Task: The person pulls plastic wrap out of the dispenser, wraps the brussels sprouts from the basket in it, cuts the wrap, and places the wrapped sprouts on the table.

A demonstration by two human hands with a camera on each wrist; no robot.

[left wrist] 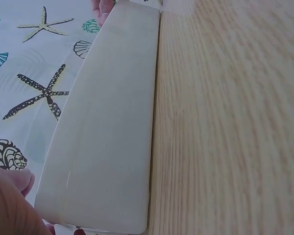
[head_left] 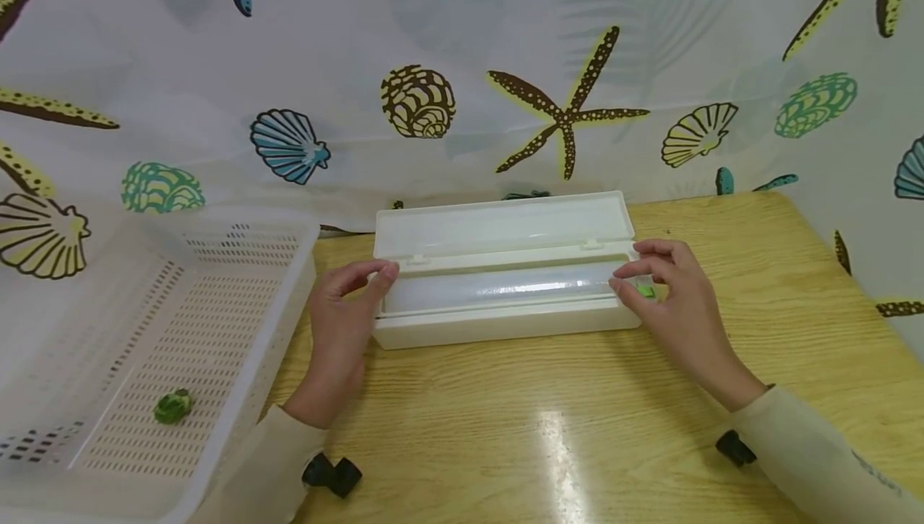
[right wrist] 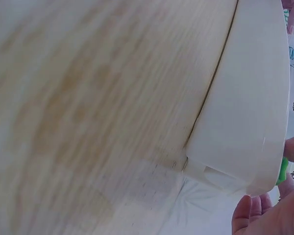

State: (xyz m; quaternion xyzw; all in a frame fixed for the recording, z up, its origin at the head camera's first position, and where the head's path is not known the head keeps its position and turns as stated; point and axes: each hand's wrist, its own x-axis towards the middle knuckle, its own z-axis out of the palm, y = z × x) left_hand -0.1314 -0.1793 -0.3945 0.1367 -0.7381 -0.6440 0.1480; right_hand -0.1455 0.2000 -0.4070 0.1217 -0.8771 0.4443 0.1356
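Lies crosswise just off centre toward 5 o'clock as a long white cling-film case (head_left: 505,329), with lid (head_left: 498,227) folded open toward 12, shiny film (head_left: 476,290) within, green piece (head_left: 646,291) at 3.

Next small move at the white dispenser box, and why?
I'd probably secure a pinch on the clear film at both ends: the box's lid is open, the film lies exposed inside the white dispenser box, and the left hand and right hand are at opposite ends. Whether either already pinches it, I can't tell.
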